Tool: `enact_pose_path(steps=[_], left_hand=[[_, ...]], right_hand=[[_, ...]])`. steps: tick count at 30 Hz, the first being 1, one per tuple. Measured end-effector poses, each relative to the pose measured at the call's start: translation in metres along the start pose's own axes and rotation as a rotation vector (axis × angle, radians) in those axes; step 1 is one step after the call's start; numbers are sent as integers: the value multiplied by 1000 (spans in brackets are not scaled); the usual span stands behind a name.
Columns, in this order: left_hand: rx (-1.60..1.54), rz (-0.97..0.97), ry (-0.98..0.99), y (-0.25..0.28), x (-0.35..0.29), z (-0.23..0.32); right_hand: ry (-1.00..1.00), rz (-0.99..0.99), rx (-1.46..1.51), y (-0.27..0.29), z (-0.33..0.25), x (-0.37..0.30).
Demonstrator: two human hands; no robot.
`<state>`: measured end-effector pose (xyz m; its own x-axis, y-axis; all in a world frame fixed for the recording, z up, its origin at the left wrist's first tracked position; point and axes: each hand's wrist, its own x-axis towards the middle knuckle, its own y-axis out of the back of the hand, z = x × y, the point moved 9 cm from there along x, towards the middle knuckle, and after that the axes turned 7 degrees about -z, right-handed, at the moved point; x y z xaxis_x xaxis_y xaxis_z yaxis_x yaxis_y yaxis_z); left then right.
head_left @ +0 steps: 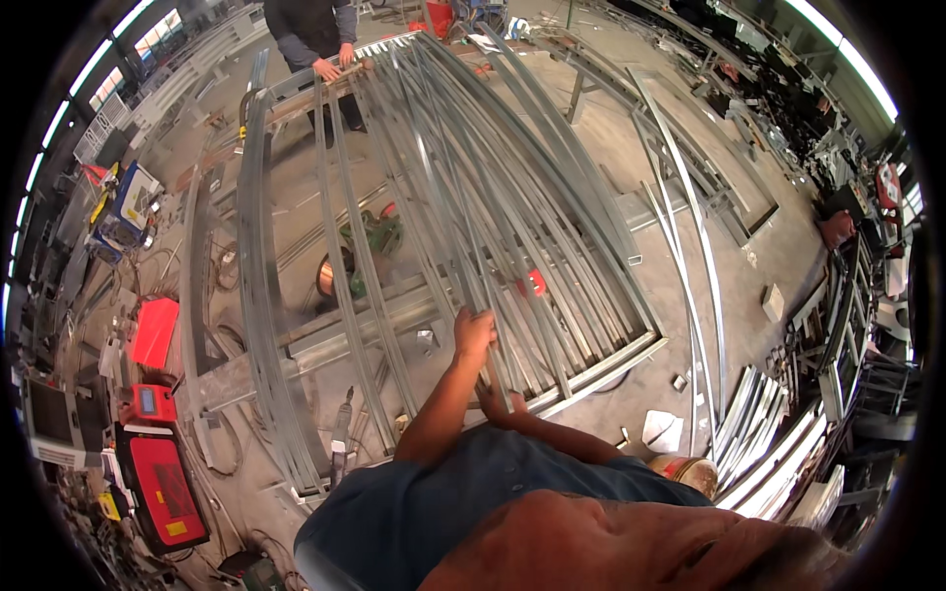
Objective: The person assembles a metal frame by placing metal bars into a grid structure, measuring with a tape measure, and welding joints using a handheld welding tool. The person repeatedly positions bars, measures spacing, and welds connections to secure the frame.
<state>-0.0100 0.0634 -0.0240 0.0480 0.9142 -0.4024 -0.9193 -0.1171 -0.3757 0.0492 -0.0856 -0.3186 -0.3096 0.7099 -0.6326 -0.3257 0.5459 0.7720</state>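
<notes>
Several long galvanized steel tubes [532, 251] lie lengthwise in a large rectangular metal frame [611, 366] in front of me. My left hand [475, 330] is closed around one square steel tube [496, 347], a little in from the frame's near edge. Lower down, my right hand [501, 407] closes on the near end of the same tube; its fingers are partly hidden. At the far end stands another person in dark clothes [307, 34], both hands [335, 65] at the frame's far rail.
A red and black machine [163, 488] and a red cover [154, 333] lie on the left floor among cables. Beneath the frame is a copper wire spool [326, 279]. Bent metal strips [695, 256], a tub [685, 475] and stacked profiles [754, 419] stand to the right.
</notes>
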Motion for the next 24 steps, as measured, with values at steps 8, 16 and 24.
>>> enact_pose_path(steps=[8, 16, 24], left_hand=[[118, 120, 19, 107, -76, -14], [112, 152, 41, 148, -113, -8], [95, 168, 18, 147, -125, -6]], right_hand=[[108, 343, 395, 159, -9, -123], [105, 213, 398, 185, -8, -126], [206, 307, 196, 200, -9, -101]])
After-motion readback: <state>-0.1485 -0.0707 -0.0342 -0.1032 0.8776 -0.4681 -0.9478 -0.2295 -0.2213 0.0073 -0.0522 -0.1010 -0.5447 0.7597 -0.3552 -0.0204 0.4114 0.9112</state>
